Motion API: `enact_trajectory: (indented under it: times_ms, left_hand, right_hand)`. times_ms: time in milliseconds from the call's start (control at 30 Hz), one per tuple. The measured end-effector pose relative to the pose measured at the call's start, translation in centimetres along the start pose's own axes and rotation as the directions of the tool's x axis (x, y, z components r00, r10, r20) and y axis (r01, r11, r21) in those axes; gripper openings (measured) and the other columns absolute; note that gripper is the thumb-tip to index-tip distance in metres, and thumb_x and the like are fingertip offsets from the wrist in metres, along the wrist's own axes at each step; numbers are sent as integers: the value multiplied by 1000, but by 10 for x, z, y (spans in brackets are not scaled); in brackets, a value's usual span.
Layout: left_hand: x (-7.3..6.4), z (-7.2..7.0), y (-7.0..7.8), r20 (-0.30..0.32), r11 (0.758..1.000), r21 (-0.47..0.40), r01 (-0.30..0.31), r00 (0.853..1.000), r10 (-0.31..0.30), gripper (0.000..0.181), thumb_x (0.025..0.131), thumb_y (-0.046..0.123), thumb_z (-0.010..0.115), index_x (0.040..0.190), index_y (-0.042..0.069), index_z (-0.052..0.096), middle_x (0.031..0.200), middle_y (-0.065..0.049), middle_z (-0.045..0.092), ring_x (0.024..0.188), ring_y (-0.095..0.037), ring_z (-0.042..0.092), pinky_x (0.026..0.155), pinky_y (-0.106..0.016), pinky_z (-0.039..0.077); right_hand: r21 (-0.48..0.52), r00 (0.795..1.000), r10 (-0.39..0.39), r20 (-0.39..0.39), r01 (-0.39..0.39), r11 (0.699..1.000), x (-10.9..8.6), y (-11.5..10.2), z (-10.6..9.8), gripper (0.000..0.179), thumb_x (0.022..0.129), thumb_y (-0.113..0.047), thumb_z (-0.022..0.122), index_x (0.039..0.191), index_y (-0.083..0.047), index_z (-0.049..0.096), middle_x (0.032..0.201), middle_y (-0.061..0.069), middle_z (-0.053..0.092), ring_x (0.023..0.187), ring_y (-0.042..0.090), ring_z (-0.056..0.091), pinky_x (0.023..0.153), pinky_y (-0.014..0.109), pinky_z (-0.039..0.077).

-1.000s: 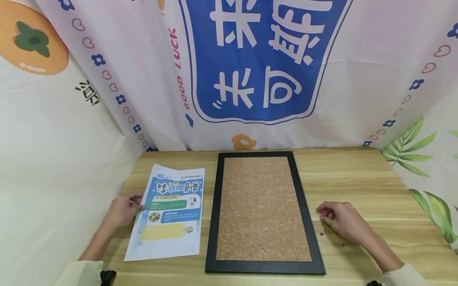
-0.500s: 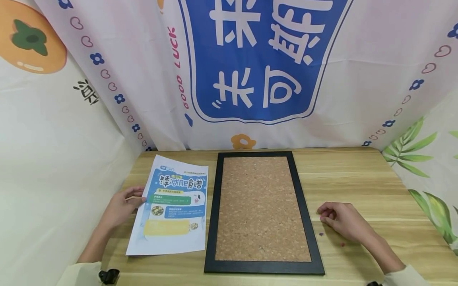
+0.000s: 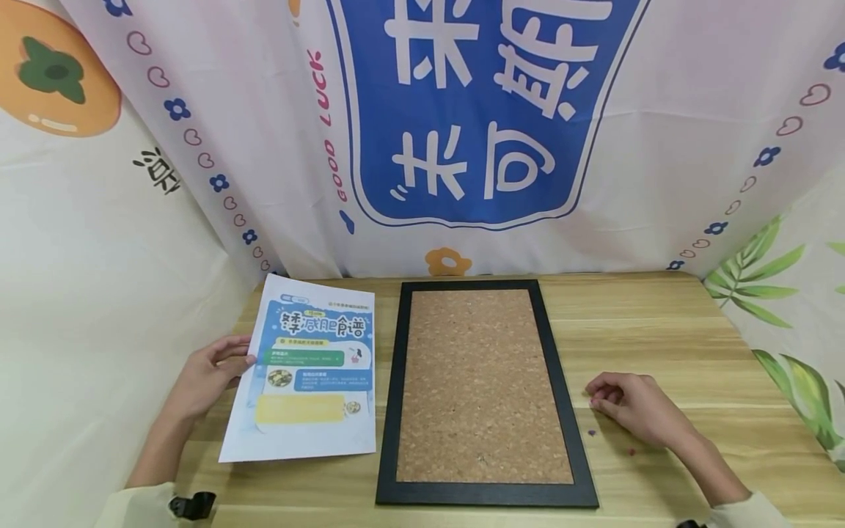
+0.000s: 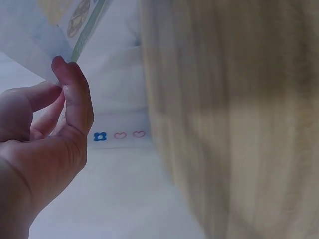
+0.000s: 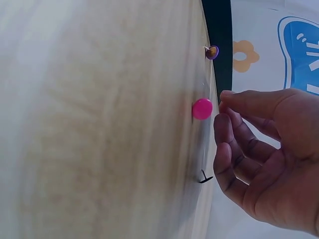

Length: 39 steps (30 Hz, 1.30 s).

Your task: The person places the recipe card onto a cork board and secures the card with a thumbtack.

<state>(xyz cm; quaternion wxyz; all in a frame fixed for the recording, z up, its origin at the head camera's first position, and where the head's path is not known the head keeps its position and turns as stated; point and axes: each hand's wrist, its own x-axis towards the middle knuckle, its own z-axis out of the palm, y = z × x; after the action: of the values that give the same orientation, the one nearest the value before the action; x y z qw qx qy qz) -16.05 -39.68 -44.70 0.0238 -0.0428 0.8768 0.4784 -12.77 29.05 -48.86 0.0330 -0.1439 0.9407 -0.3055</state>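
My left hand [image 3: 214, 370] pinches the left edge of a printed paper sheet [image 3: 304, 436] with blue, green and yellow panels. In the left wrist view, the thumb and fingertips meet at the edge of the paper. The sheet stands tilted over the table's left side. My right hand [image 3: 634, 407] rests by the right side of a black-framed corkboard [image 3: 485, 389], fingers loosely curled and holding nothing. Just past its fingertips in the right wrist view lies a pink thumbtack [image 5: 202, 109]. A purple thumbtack [image 5: 213, 52] and a dark-looking thumbtack [image 5: 205, 179] lie to either side.
The corkboard lies flat in the middle of the wooden table [image 3: 634, 323]. A printed curtain [image 3: 660, 169] hangs right behind the table's far edge, and pale cloth [image 3: 99, 293] hangs on the left.
My left hand has raised the paper sheet from the table, tilting it, and then shifted it left. The right hand and corkboard have stayed in place.
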Motion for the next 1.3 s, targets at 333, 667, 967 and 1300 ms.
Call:
enact_trajectory:
  times_ms: [333,667,967,1300]
  left_hand:
    - [-6,-18,14,-41,993,-118,-20,999,15,59,108,24,65,155,-5,45,110,28,67,94,-1,74,79,-22,63]
    - [-1,10,32,53,966,-258,-14,998,28,60,107,21,68,157,-3,44,115,18,72,98,-7,76,81,-25,64]
    - [9,51,48,115,967,-256,15,993,15,60,108,19,65,159,-3,42,127,1,70,103,-8,75,88,-28,64]
    - [20,95,61,191,958,-283,51,982,4,51,109,12,61,157,0,47,145,-28,58,106,-17,74,89,-31,64]
  right_hand:
    - [19,1000,9,11,-9,1000,0,0,-2,10,95,-12,81,104,-12,79,87,-11,73,77,-4,62,69,22,55]
    - [49,1000,-12,-3,13,999,-1,-3,-3,11,94,-11,82,104,-11,79,87,-12,74,77,-4,63,69,22,57]
    - [53,1000,-5,-15,5,999,0,-6,-5,12,94,-8,81,105,-11,79,87,-11,74,78,-4,63,70,22,57]
    - [74,1000,6,-2,-6,997,3,-13,-7,13,95,-9,80,107,-10,79,88,-8,74,79,-1,64,70,22,57]
